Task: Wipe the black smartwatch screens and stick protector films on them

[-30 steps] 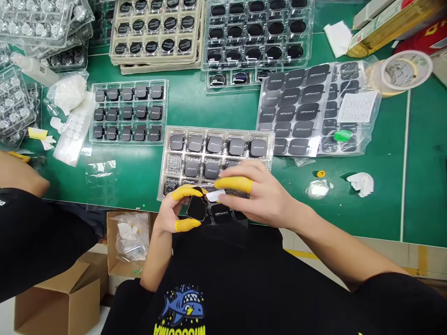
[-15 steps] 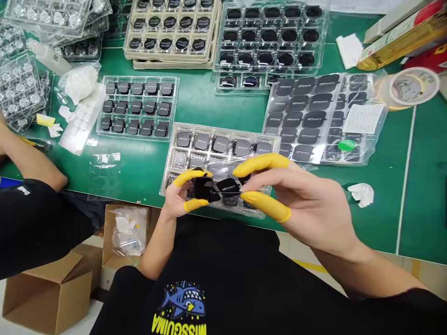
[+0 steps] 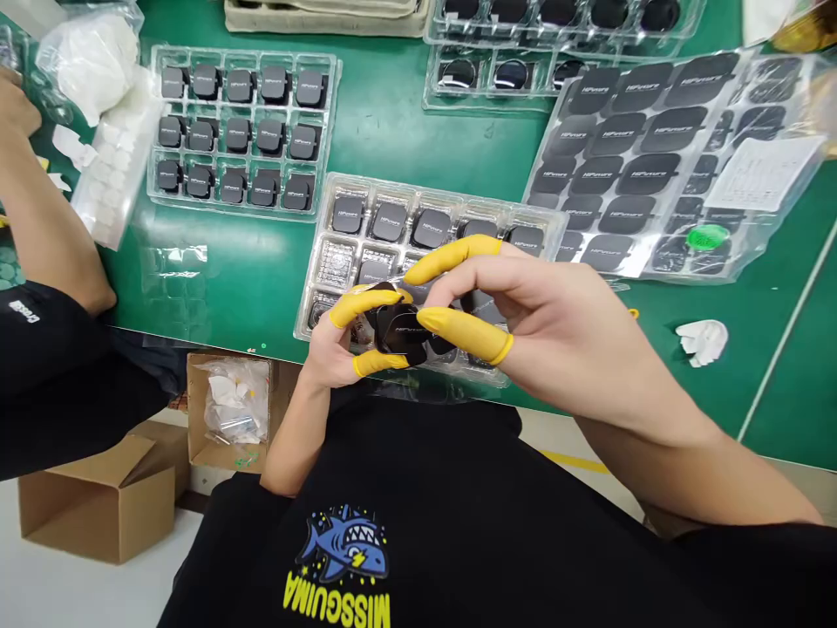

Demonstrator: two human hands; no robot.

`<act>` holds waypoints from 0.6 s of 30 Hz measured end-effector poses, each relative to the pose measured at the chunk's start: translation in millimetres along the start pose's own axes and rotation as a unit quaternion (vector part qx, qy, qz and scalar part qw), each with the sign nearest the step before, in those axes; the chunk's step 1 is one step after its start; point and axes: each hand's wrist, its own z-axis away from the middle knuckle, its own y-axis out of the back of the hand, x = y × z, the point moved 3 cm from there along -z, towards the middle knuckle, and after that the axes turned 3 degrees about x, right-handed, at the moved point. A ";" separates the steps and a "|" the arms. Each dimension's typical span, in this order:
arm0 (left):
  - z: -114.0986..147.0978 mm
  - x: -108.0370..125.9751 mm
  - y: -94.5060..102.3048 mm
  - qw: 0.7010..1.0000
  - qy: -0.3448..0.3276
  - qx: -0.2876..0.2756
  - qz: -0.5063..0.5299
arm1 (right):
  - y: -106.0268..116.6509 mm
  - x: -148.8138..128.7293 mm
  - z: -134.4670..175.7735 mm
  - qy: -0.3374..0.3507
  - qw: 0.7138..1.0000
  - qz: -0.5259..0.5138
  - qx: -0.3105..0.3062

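Showing rounded corners, a black piece [image 3: 396, 331] sits between yellow-covered left fingers [image 3: 364, 305].

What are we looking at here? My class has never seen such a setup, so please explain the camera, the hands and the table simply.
There is no robot: a person works with a left hand and right hand, wearing yellow finger covers. The view comes from a camera on that person's head, looking down.

On the green table stand clear trays holding small dark squarish pieces; sheets of dark labels lie to the right. Another person's arm shows at far left.

The left hand holds a dark piece. The right fingertips are close against it; exactly what they pinch is unclear.
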 end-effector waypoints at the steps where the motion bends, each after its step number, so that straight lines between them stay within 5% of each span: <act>1: -0.5 1.0 -0.1 1.000 -0.002 0.001 -0.005 | -0.9 0.8 -0.5 -0.003 1.000 -0.002 0.000; 10: -12.4 3.8 1.1 0.993 -0.119 0.007 0.024 | -7.5 3.3 -5.1 -0.012 0.999 -0.045 0.003; 18: -13.1 3.0 1.5 0.992 -0.126 0.007 0.010 | -7.6 4.2 -6.8 -0.020 0.999 -0.048 0.007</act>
